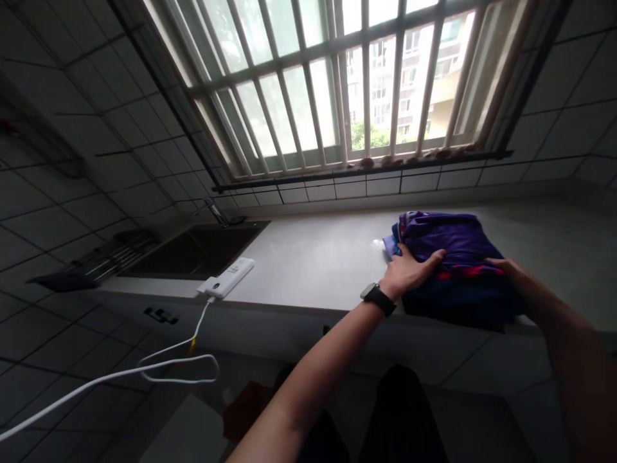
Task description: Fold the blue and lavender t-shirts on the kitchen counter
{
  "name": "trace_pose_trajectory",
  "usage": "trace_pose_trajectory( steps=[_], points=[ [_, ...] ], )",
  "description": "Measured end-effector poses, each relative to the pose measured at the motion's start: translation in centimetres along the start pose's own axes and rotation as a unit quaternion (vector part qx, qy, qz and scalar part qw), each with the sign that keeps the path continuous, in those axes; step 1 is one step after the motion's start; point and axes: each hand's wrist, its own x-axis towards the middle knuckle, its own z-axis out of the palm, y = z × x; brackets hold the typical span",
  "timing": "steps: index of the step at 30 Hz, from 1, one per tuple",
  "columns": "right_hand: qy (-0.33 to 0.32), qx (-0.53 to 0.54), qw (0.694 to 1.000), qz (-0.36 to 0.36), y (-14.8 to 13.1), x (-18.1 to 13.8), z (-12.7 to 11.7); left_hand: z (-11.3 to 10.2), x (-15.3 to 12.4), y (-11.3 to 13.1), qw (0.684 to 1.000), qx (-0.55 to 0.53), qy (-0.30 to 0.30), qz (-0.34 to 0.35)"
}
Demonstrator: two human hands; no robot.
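Head view: the left hand lies open and flat on the near-left side of a folded purple cloth bundle, its fingers spread and not closing on anything. The right hand rests its extended fingers on the bundle's right side and looks open too, pressing rather than pinching. Held between both hands like this, the bundle seems to be steadied so its folds lie flat (a red stripe and a dark navy layer show among them). It sits directly under the hands, its near edge at the front lip of a white stone countertop, which seems to leave little margin on that side. Left of the left hand, a white power bank lies near the same lip, its white cable dropping over the edge in a loop. Farther left are a dark sink and a faucet. Ahead of the hands, open counter runs toward a barred window.
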Motion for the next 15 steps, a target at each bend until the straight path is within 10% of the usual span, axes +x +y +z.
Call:
trace_pose_trajectory(
  steps=[9, 15],
  points=[
    [0.168, -0.165, 0.97, -0.052, 1.7, 4.2, -10.3, 7.8, 1.5, 7.5, 1.0, 0.003, 0.011, -0.028],
    [0.268, -0.345, 0.869, -0.232, -4.3, 2.3, -6.3, 10.2, 2.7, 8.5, 1.0, 0.0, 0.015, -0.006]
  ],
)
